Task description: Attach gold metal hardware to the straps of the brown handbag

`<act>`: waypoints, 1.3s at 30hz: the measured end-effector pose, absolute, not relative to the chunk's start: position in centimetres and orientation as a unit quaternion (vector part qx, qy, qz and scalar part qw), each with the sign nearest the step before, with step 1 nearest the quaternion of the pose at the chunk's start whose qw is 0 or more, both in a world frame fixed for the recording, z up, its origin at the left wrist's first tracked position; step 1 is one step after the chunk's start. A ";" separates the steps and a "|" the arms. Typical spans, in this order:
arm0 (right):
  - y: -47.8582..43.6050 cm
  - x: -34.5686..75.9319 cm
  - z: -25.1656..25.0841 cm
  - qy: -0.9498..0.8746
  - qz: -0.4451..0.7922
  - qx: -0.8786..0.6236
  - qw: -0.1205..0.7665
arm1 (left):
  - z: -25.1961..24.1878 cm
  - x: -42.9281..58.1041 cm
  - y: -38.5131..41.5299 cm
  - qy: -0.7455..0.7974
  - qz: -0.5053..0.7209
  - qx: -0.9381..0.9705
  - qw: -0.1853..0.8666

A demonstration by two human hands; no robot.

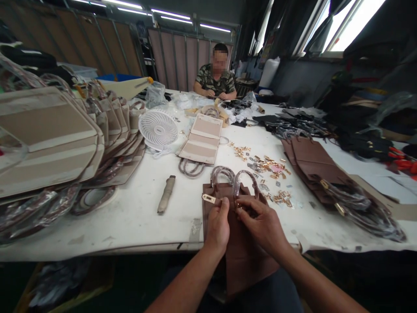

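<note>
A brown handbag (250, 265) leans over the table's front edge, its plastic-wrapped handles (246, 174) standing up. My left hand (217, 228) is closed on a short brown strap at the bag's top, the thumb lying along it. A gold slotted plate (208, 198) sits on the strap's free end, left of the thumb. My right hand (262, 224) is closed beside the base of the handle, thumb and forefinger pinched together against the bag. Whatever is between those fingertips is too small to make out.
Gold metal fittings (269, 165) lie scattered beyond the bag. A wrapped tool handle (167, 194) and a white fan (158, 129) are to the left. Beige bag panels (48, 130) pile at far left; brown bags (314, 167) stack at right. Another person (215, 78) sits opposite.
</note>
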State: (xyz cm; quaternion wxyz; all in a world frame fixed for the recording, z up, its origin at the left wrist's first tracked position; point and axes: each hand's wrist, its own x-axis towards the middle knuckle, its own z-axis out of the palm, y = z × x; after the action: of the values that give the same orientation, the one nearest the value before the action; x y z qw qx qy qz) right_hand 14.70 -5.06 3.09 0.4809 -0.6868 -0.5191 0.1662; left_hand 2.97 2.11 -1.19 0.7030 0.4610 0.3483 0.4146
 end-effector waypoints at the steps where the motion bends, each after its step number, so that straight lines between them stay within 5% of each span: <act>1: -5.1 14.7 3.1 -0.527 0.159 -0.689 0.471 | -1.2 2.9 2.1 0.337 0.411 0.463 0.710; 26: -3.9 14.6 3.6 -0.541 0.201 -0.710 0.403 | -0.2 2.4 1.7 0.337 0.402 0.521 0.674; 39: -3.2 13.9 3.5 -0.504 0.185 -0.716 0.447 | -0.3 2.7 1.9 0.367 0.394 0.585 0.606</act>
State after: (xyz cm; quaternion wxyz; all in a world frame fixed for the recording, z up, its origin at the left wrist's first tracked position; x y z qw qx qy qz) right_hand 13.89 -3.25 3.50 0.4473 -0.7156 -0.5037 0.1847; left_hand 2.68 1.95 -0.34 0.6060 0.5853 0.3675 0.3939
